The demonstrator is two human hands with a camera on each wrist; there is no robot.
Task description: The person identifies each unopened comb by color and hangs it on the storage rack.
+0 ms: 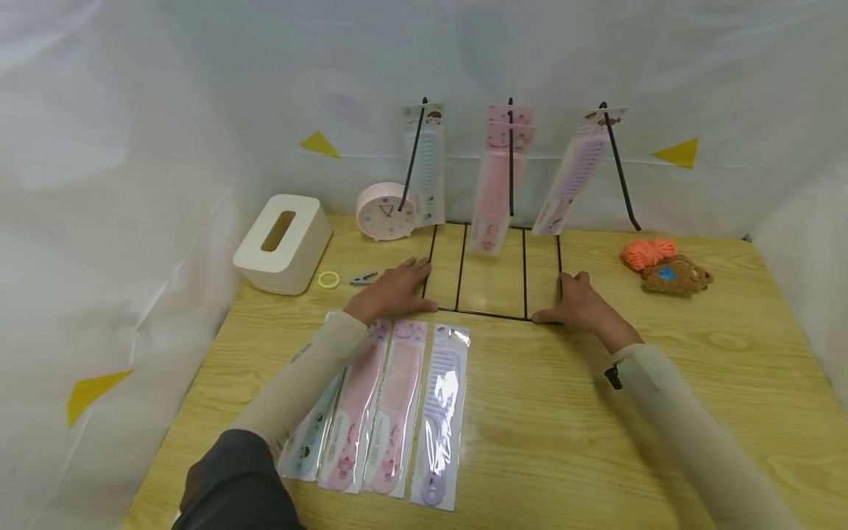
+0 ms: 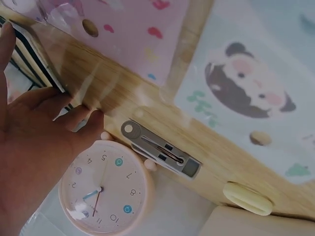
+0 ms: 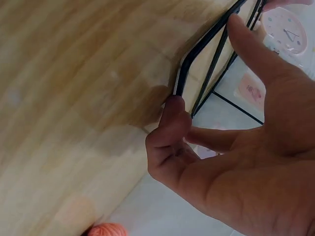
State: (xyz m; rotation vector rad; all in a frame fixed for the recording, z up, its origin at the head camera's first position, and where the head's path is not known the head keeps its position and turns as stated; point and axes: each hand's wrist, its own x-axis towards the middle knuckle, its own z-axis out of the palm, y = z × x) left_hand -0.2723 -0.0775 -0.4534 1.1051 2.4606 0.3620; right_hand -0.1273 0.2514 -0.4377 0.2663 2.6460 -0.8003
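Resting on the wooden counter (image 1: 662,412), the left hand (image 1: 392,288) is lying with its fingers straight and relaxed against the left side of the black wire display rack (image 1: 493,313), holding nothing. The right hand (image 1: 578,303) is pinching the rack's front right corner, its thumb (image 3: 170,123) and fingers curling around the wire base. The rack is standing near the far edge of the counter, roughly in the middle, and three packaged combs are hanging from its upright hooks: a blue comb (image 1: 429,165), a pink comb (image 1: 498,180) and a purple comb (image 1: 573,180). Four more packaged combs (image 1: 391,412) are lying side by side toward the near edge, partly under the left sleeve. A pink alarm clock (image 1: 384,212) is standing just left of the rack, with a nail clipper (image 1: 363,278) and a yellow hair tie (image 1: 328,280) lying beside the left hand. A cream tissue box (image 1: 283,243) is sitting near the far left corner. Orange yarn (image 1: 648,252) and a brown knitted toy (image 1: 676,276) are lying touching each other near the far right corner.
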